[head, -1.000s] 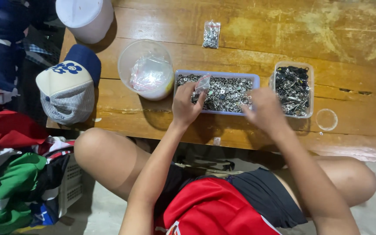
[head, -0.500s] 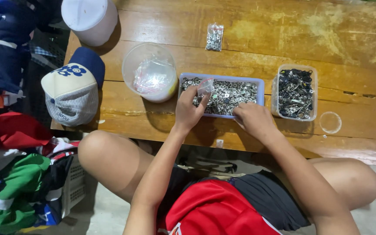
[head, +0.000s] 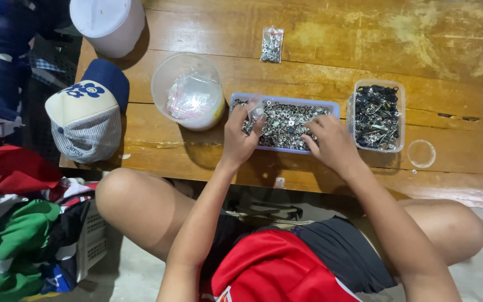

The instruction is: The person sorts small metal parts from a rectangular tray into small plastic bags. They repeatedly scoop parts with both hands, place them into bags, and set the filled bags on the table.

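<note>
A shallow blue-rimmed tray [head: 331, 106] full of small silver metal parts sits at the near edge of a wooden table [head: 331, 50]. My left hand [head: 240, 137] holds a small clear plastic bag [head: 255, 109] over the tray's left end. Fingertips of my right hand [head: 334, 146] dip into the parts at the tray's right part. Whether those fingers grip any pieces is hidden.
A clear square tub [head: 377, 116] of dark metal parts stands right of the tray, a clear lid [head: 421, 154] beyond it. A round clear container [head: 188, 92] holding plastic bags is on the left, plus a cap [head: 88, 114], a white bucket [head: 107, 22] and a small filled bag [head: 271, 45].
My right hand has slid left from near the square tub to the tray's parts. The left hand stays over the tray with the bag.
</note>
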